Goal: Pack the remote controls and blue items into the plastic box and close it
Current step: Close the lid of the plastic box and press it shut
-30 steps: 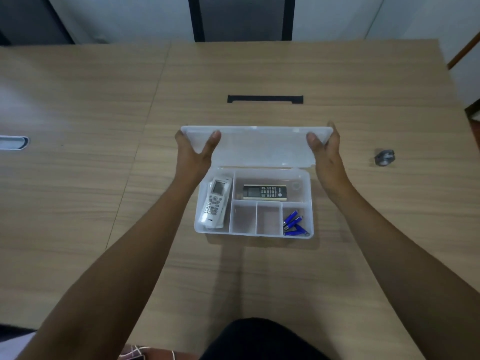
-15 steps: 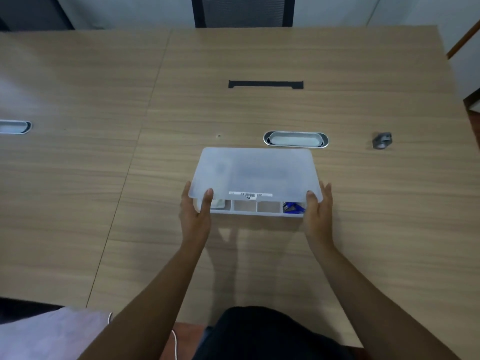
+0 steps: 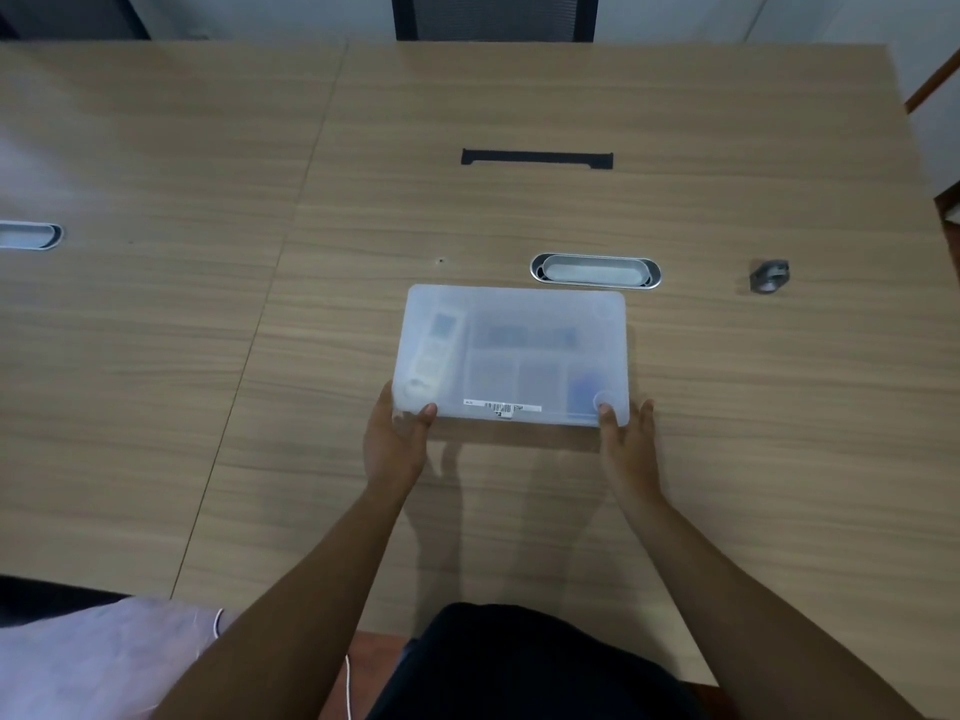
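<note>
On the wooden counter (image 3: 519, 511), just near of an oval cable grommet (image 3: 595, 271), the translucent plastic box (image 3: 514, 356) is lying with its lid (image 3: 545, 309) down flat over the compartments. Through the frosted lid a white remote control (image 3: 434, 350) is showing in the long left compartment, a darker remote (image 3: 524, 336) across the top one, and the blue items (image 3: 584, 389) at the near right corner. Both hands are pressing at the near corners, probably to seat the lid where it latches. The left hand (image 3: 397, 444) is gripping the near-left corner, thumb on top and fingers curling round the side. The right hand (image 3: 626, 441) is resting more open, its thumb pushing down on the near-right corner, fingers spread beside the box wall. Whether the latch is fully caught is not visible. A small grey object (image 3: 770, 275) is sitting well apart to the right.
</note>
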